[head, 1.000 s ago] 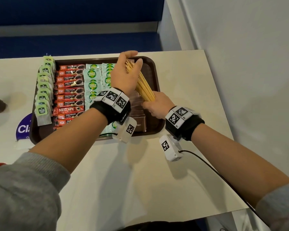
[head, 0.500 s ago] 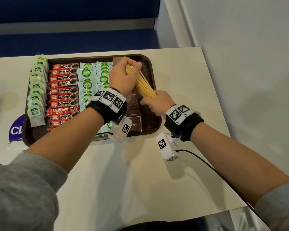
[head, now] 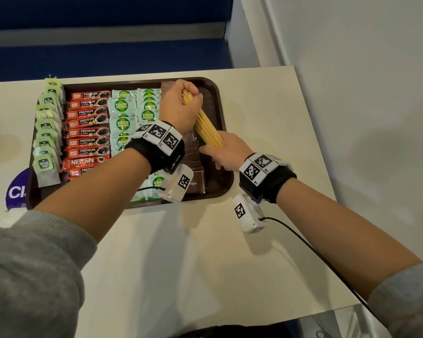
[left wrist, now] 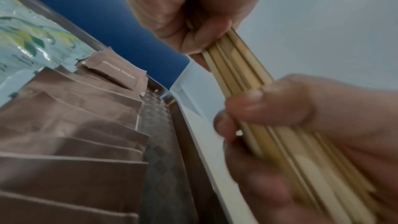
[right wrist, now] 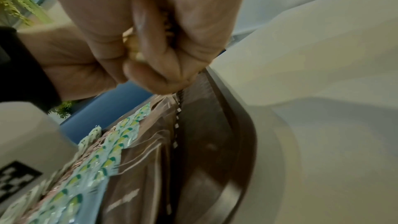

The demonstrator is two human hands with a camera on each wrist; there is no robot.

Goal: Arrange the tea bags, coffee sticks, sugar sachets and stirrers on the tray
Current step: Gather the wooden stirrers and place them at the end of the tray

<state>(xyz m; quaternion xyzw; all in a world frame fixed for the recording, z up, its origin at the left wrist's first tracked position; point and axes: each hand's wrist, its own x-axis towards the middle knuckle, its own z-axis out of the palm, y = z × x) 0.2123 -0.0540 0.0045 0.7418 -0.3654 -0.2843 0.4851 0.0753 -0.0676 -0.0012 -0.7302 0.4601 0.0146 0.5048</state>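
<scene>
A: Stirrers (head: 206,124), wooden, bundled, gripped at both ends above right part of tray (head: 224,140). Left hand (head: 178,108) clenched round far end, tips poking past fingers. Right hand (head: 224,153) clenched round near end.

B: Confirmed from left wrist view: bundle (left wrist: 241,81) running between left hand (left wrist: 193,11) and right hand (left wrist: 301,125), tilted, clear of tray floor. From right wrist view, only stick ends (right wrist: 134,52) visible inside fist (right wrist: 150,31).

A: Contents of tray, left to right: tea bags (head: 45,137) in overlapping column along left rim, partly hanging over it; red coffee sticks (head: 88,130) stacked beside; green-and-white sachets (head: 122,118) in two columns mid-tray; brown sugar sachets (head: 193,162) fanned right of those, directly under bundle.

B: Bare strip of tray floor (left wrist: 157,151) right of brown sachets (left wrist: 71,142). Tray itself on pale counter (head: 266,113), near back right corner. Blue round label (head: 16,191) partly under tray's left edge.
</scene>
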